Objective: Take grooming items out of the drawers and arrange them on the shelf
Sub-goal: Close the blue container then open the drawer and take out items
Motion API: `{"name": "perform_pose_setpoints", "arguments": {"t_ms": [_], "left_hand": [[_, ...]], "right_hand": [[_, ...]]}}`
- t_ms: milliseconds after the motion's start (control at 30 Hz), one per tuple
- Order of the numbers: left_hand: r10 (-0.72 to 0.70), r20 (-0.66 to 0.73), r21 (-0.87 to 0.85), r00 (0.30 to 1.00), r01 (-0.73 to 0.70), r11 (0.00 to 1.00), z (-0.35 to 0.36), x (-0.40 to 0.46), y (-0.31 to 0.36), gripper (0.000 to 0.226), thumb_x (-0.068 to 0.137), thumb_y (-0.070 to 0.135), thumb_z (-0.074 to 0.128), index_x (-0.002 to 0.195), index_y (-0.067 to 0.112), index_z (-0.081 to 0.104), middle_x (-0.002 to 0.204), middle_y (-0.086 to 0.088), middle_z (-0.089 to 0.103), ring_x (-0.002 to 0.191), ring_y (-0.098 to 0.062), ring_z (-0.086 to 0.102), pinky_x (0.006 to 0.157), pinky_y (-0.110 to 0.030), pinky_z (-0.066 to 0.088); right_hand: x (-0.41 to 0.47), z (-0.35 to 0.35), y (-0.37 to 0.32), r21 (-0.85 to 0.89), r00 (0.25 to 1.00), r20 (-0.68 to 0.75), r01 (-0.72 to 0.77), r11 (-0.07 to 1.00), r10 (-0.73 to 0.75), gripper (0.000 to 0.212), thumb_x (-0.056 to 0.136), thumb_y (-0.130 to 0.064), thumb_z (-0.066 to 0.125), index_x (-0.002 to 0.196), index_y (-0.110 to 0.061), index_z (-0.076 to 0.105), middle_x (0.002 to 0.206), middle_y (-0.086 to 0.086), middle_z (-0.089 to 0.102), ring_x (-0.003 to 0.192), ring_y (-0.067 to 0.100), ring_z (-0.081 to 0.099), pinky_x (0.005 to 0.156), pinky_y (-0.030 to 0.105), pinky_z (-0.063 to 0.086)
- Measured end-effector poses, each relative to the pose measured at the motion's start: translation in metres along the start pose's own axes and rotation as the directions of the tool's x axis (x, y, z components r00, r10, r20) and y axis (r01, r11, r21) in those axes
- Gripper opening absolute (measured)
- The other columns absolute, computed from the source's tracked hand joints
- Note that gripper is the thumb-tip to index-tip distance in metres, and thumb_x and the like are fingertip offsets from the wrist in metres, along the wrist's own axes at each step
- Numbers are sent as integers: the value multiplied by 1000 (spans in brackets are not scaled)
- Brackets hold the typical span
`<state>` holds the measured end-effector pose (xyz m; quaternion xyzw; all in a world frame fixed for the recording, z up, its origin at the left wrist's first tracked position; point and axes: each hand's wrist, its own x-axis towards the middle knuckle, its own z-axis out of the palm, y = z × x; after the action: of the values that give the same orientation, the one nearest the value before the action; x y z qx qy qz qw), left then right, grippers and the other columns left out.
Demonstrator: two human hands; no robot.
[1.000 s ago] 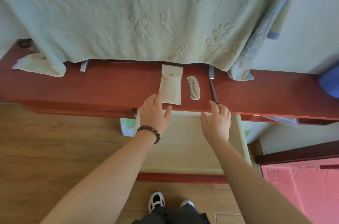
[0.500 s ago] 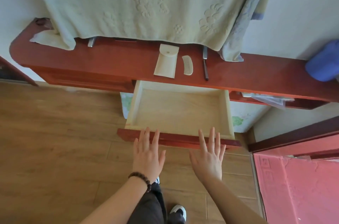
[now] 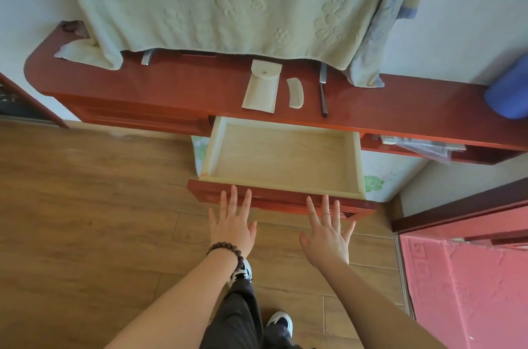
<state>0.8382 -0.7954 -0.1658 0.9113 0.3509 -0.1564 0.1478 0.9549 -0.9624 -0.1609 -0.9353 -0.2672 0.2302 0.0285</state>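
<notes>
Now the pale wooden drawer (image 3: pixel 281 158) stands pulled out and bare inside, below the red shelf (image 3: pixel 171 85), where a cream snap pouch (image 3: pixel 261 88), a curved toothed comb (image 3: pixel 295 93) and a thin dark stick (image 3: pixel 324 100) lie side by side. Both hands, the left (image 3: pixel 233 227) and the right (image 3: pixel 328 234), are spread flat and empty at its glossy red front; pushing evenly with both palms should slide it shut without jamming.
</notes>
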Motion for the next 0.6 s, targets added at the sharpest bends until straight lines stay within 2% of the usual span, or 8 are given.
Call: {"name": "perform_pose_setpoints", "arguments": {"t_ms": [267, 433, 600], "left_hand": [[28, 34, -36, 999, -27, 999, -38, 67, 7, 73, 97, 39, 39, 149, 33, -13, 158, -2, -21, 146, -27, -14, 117, -53, 6], [50, 80, 4, 996, -51, 999, -55, 110, 7, 86, 94, 27, 49, 147, 34, -18, 156, -1, -26, 145, -26, -17, 118, -52, 5], [68, 95, 31, 993, -71, 997, -62, 139, 8, 93, 92, 18, 52, 146, 33, -22, 155, -1, -29, 145, -27, -19, 117, -53, 2]], "right_hand": [[67, -38, -11, -63, 998, 60, -5, 998, 9, 83, 93, -46, 41, 141, -40, -27, 154, 0, -31, 143, 26, -26, 113, 63, -5], [107, -55, -19, -84, 998, 48, -24, 996, 28, 87, 91, -33, 44, 142, -40, -26, 155, 0, -29, 143, 26, -25, 114, 61, -2], [134, -67, -24, -119, 998, 39, -37, 992, 42, 88, 91, -30, 46, 143, -38, -25, 156, 1, -27, 144, 26, -23, 114, 62, 2]]}}
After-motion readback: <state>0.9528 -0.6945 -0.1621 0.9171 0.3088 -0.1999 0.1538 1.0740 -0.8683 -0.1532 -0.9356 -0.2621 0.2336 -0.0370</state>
